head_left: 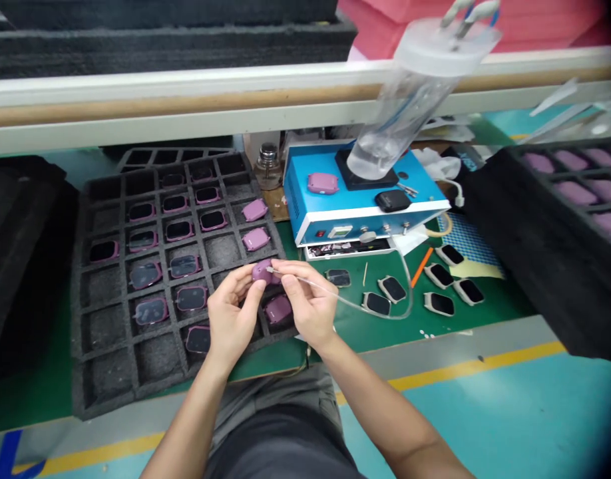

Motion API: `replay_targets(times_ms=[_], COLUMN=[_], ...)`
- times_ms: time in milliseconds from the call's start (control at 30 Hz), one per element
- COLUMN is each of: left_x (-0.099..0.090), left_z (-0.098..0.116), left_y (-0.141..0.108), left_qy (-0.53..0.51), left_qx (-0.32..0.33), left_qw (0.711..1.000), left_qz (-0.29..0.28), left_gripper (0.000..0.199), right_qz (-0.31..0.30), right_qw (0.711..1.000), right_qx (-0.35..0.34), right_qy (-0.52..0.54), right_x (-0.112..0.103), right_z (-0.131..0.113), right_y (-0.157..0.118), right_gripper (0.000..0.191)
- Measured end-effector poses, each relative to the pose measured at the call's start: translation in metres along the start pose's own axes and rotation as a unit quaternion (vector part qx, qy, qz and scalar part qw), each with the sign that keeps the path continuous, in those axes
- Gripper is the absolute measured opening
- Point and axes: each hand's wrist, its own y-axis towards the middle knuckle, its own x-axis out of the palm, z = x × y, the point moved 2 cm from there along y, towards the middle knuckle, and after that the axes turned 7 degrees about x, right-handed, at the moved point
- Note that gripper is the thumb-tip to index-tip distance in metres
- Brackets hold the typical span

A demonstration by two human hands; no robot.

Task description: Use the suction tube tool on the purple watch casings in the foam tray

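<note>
My left hand (235,307) is closed round a purple smartwatch case (262,270), held up over the right edge of a black foam tray (108,338). Pinched in my right hand (311,303) is the end of a thin clear tube (353,307), whose tip meets the case. The tube loops back to the front of a blue machine (315,216). Smartwatches with dark screens fill many tray compartments. Several other purple cases, such as this purple case (256,239), lie in its right column, one of them just below my hands.
A clear cylinder (385,126) with liquid tilts on the machine, beside a loose purple case (322,183) and a black case (392,200). Several light-framed watches (439,303) and an orange stick (422,267) lie on the green mat. More foam trays (540,266) stand at right.
</note>
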Motion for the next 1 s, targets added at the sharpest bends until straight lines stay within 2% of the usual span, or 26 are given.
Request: replay_targets(times_ms=[1000], left_x=[-0.0006], left_z=[-0.0010], left_y=[0.0006], left_qy=[0.020], left_qx=[-0.005], left_qw=[1.000], left_qz=[0.007], left_gripper=[0.034], right_qz=[0.002], right_qw=[1.000], right_qx=[0.007], right_qy=[0.026], right_x=[0.0017], right_z=[0.0008], right_y=[0.0011], right_gripper=[0.012])
